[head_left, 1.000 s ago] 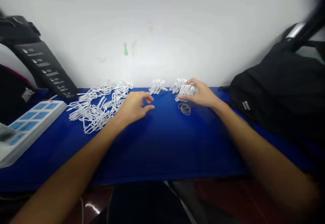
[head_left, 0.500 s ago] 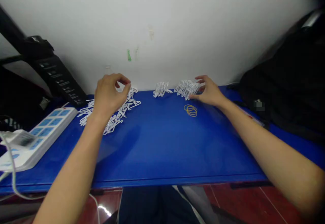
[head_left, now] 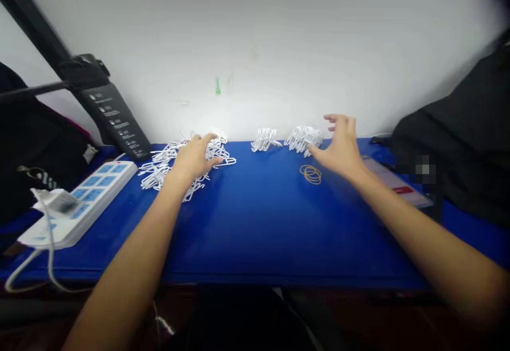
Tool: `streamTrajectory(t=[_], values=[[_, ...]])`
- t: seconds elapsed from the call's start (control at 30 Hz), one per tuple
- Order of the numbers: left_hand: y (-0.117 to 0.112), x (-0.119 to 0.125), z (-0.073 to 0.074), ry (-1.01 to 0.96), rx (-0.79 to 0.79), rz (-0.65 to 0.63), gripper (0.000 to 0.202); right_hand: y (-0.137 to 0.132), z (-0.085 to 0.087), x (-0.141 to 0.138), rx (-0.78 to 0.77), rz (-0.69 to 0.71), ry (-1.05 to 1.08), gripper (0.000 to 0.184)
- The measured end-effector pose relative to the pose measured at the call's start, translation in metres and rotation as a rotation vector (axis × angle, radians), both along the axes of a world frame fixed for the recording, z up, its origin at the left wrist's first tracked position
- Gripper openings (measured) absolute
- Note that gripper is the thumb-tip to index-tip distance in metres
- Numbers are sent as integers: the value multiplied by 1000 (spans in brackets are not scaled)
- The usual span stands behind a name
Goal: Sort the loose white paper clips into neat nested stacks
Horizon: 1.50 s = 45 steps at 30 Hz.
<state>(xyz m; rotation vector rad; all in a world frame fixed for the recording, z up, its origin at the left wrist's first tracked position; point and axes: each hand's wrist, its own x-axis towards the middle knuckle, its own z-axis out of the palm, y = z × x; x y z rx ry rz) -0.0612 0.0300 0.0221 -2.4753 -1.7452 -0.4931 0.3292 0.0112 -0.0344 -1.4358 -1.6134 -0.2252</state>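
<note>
A loose heap of white wire clips (head_left: pixel 159 162) lies on the blue table (head_left: pixel 255 218) at the back left. My left hand (head_left: pixel 195 157) rests on the heap's right part, fingers curled down into the clips. Two small bunches of the same clips, the middle bunch (head_left: pixel 263 139) and the right bunch (head_left: pixel 305 138), sit by the wall. My right hand (head_left: pixel 340 146) hovers just right of the right bunch, fingers spread and holding nothing. Yellow rubber bands (head_left: pixel 311 174) lie on the table below that hand's thumb.
A white power strip (head_left: pixel 75 202) with blue sockets and a cable sits at the left edge. A black stand with a printed panel (head_left: pixel 113 120) leans behind it. A black bag (head_left: pixel 458 138) fills the right side, with a flat white card (head_left: pixel 394 181) beside it.
My left hand came down from above the heap onto the clips. My right hand let go of the right bunch, lifted and spread its fingers. The camera turned slightly left.
</note>
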Motion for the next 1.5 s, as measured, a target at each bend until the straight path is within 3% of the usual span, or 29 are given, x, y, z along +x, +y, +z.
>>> streamTrajectory(t=[0.17, 0.37, 0.5, 0.6, 0.77, 0.97, 1.13, 1.27, 1.4, 1.5], values=[[-1, 6, -7, -73, -9, -214, 46, -16, 2, -34, -30, 119, -39, 62], [-5, 19, -1, -224, 117, -190, 15, -28, 3, -58, -89, 261, -61, 49], [-9, 25, 7, -407, 164, -277, 7, -38, 9, -68, -173, 524, -115, 48], [-15, 33, 9, -568, 106, -278, 15, -43, 6, -77, -284, 681, -201, 54], [-24, 45, 11, -726, 62, -296, 42, -41, -7, -89, -413, 792, -293, 59], [-35, 53, 20, -813, 139, -304, 56, -33, -9, -90, -326, 752, -258, 21], [-51, 63, 28, -931, -68, -397, 53, -34, 1, -83, -268, 738, -59, 16], [-60, 65, 29, -896, -372, -530, 48, -33, 6, -70, -204, 629, 41, 19], [-60, 66, 18, -709, -752, -682, 37, -26, 3, -56, -212, 589, 29, 20], [-55, 69, 5, -587, -855, -725, 32, -22, 0, -51, -221, 562, 30, 20]])
